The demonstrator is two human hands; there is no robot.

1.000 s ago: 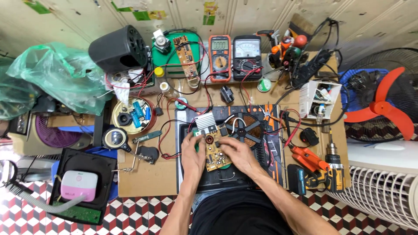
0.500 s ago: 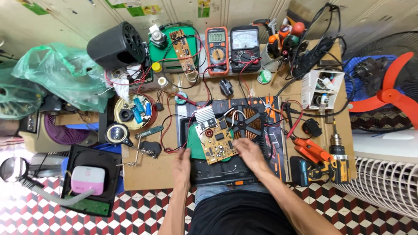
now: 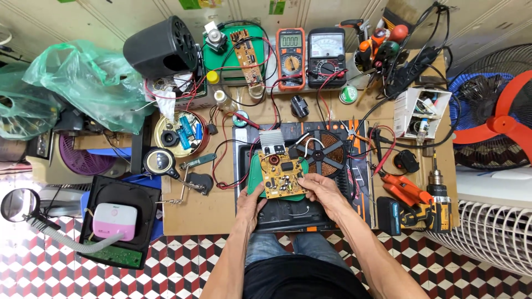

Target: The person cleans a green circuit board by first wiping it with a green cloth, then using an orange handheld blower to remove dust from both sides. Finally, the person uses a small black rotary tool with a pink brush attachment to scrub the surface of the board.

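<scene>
Above the open cooker base (image 3: 288, 218), your left hand (image 3: 249, 202) and right hand (image 3: 321, 191) pinch the circuit board (image 3: 282, 174); tugging risks tearing its wires (image 3: 230, 166) beside the coil (image 3: 324, 152).

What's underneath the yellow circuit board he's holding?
Under the circuit board a green pad shows at its left edge, lying on the open black cooker base. The board hides whatever lies directly beneath it.

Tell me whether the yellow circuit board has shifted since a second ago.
Yes. The yellow circuit board, held by the left hand and right hand, has swung from lying beside the copper coil toward the bench's near edge, now tilted.
</scene>
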